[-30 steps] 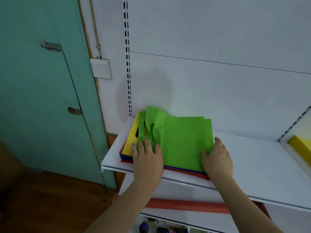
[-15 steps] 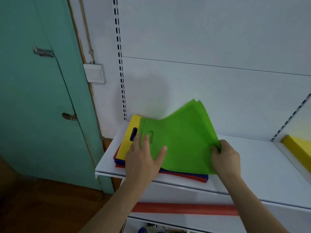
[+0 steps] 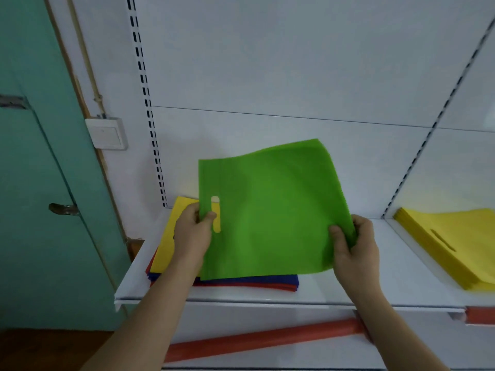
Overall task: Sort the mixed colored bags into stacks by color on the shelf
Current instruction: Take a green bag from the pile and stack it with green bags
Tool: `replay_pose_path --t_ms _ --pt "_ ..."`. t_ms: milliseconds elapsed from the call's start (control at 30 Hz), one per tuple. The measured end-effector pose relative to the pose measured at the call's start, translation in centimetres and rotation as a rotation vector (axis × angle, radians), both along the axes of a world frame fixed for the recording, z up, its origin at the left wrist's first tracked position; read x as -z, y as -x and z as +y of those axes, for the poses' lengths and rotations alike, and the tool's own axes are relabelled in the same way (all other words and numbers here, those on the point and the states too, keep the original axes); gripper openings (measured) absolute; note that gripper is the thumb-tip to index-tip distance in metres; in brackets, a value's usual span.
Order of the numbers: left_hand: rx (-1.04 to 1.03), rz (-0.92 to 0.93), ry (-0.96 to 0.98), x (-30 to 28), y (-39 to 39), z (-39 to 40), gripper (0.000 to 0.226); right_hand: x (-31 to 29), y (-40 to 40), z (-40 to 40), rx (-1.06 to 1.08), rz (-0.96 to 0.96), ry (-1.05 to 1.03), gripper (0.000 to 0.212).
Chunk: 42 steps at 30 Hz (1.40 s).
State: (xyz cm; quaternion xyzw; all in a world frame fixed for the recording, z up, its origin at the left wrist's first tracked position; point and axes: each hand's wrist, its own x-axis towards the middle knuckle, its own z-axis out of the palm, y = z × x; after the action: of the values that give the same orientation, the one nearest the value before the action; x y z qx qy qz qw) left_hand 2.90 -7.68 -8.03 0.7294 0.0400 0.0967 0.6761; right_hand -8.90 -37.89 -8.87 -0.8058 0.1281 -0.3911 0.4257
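A green bag (image 3: pixel 270 210) is held up off the mixed pile, tilted toward me. My left hand (image 3: pixel 191 234) pinches its left edge beside the handle slot. My right hand (image 3: pixel 353 250) grips its lower right corner. Under it on the white shelf (image 3: pixel 375 285) lies the mixed pile: a yellow bag (image 3: pixel 171 236) on top, then blue (image 3: pixel 254 279) and red (image 3: pixel 241 285) layers. A separate stack of yellow bags (image 3: pixel 450 242) lies on the shelf at the far right.
A teal door (image 3: pixel 40 183) with a latch stands to the left. A white wall switch (image 3: pixel 107 132) sits beside the slotted shelf upright (image 3: pixel 150 116). An orange-red roll (image 3: pixel 262 341) lies on the lower shelf, below the front edge.
The green bag has come up off the pile and been spread flat between both hands. My left hand went from pressing on the pile to pinching the bag's handle edge.
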Motion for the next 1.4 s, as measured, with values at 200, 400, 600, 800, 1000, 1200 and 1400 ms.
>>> replay_pose_path --t_ms 200,400,600,800,1000,1200,1400 --pt "0.042 -0.287 -0.033 -1.0 0.2 0.3 0.015 1.4 0.1 0.6 0.003 0.045 0.008 0.017" --pt "0.180 -0.184 -0.232 2.5 1.1 0.1 0.017 3.6 0.9 0.6 0.017 0.306 0.008 0.012" --pt "0.170 -0.268 -0.235 1.7 2.2 -3.9 0.015 2.2 4.8 -1.8 0.170 0.151 0.057 0.014" --pt "0.233 -0.343 -0.205 2.2 6.0 -11.7 0.011 2.0 11.9 -7.1 0.320 0.092 -0.055 0.046" --pt "0.331 -0.368 -0.241 2.1 11.9 -23.0 0.019 2.0 22.3 -15.3 0.488 -0.002 -0.047 0.047" --pt "0.461 -0.361 -0.200 1.3 21.0 -37.1 0.049 3.2 33.9 -26.4 0.649 0.066 0.116 0.032" --pt "0.643 -0.408 -0.250 1.2 29.7 -49.4 0.028 4.5 43.7 -36.1 0.756 0.167 0.092 0.037"
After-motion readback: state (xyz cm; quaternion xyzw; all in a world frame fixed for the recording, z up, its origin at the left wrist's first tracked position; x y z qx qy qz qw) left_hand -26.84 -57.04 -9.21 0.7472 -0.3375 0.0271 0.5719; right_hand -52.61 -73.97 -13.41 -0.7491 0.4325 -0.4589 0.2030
